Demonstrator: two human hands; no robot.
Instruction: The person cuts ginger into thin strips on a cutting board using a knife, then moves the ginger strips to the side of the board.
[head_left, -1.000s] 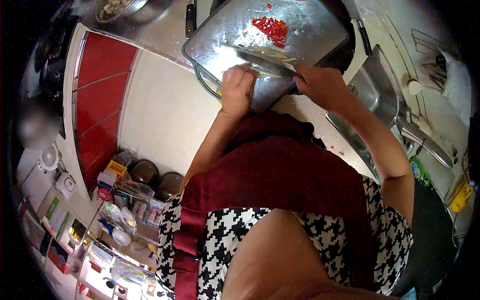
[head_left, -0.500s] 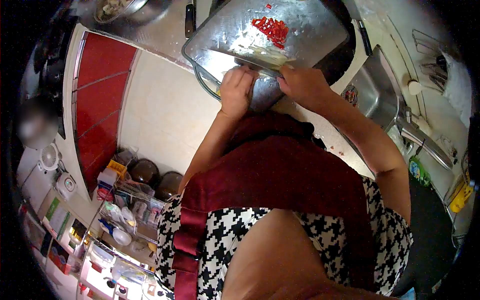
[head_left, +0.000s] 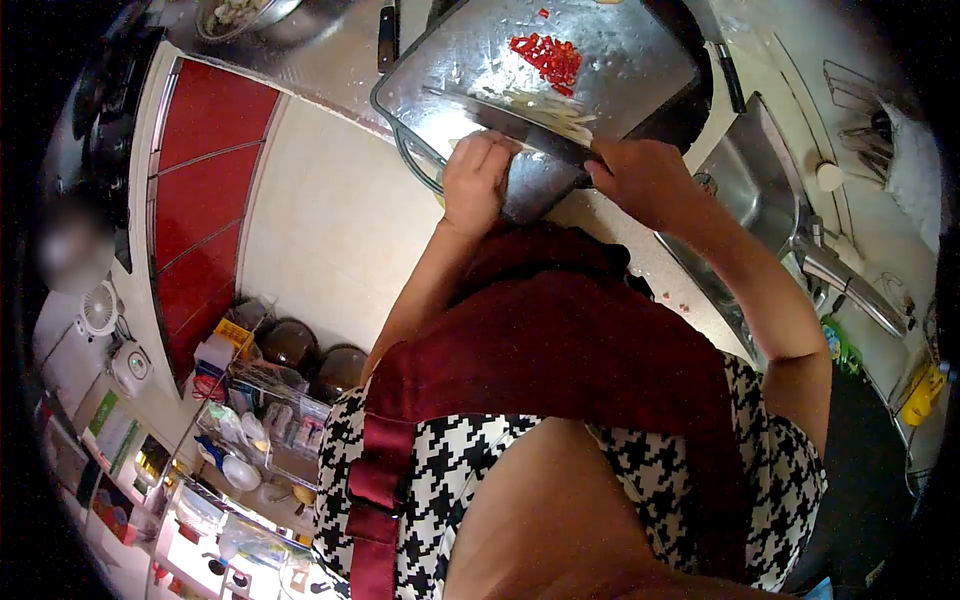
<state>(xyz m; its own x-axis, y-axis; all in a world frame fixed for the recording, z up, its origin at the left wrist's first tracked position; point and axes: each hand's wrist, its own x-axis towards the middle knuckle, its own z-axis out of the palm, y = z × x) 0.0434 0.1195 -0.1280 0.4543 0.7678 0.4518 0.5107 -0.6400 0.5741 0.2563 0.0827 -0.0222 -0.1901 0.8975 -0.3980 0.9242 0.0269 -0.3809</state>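
Note:
My right hand [head_left: 645, 182] is closed round the handle of a kitchen knife [head_left: 535, 135], whose blade lies slantwise over a metal cutting board [head_left: 640, 60]. On the near side of the blade, my left hand [head_left: 474, 182] rests with curled fingers, fingertips close to the blade. A pale piece of food shows at those fingertips; its kind I cannot tell. Thin pale strips [head_left: 552, 112] lie along the blade's far side. Beyond them is a small heap of chopped red chili peppers [head_left: 548, 62], with one stray bit further off.
Left of the board lies a black-handled knife [head_left: 387, 40], with a metal bowl of food [head_left: 240, 18] further left. Another black handle [head_left: 730, 78] is at the board's right. A steel sink [head_left: 745, 200] with a faucet [head_left: 855, 280] stands to the right.
My right hand and the knife have shifted to the right, and more of the pale strips shows beyond the blade. My left hand stays at nearly the same place.

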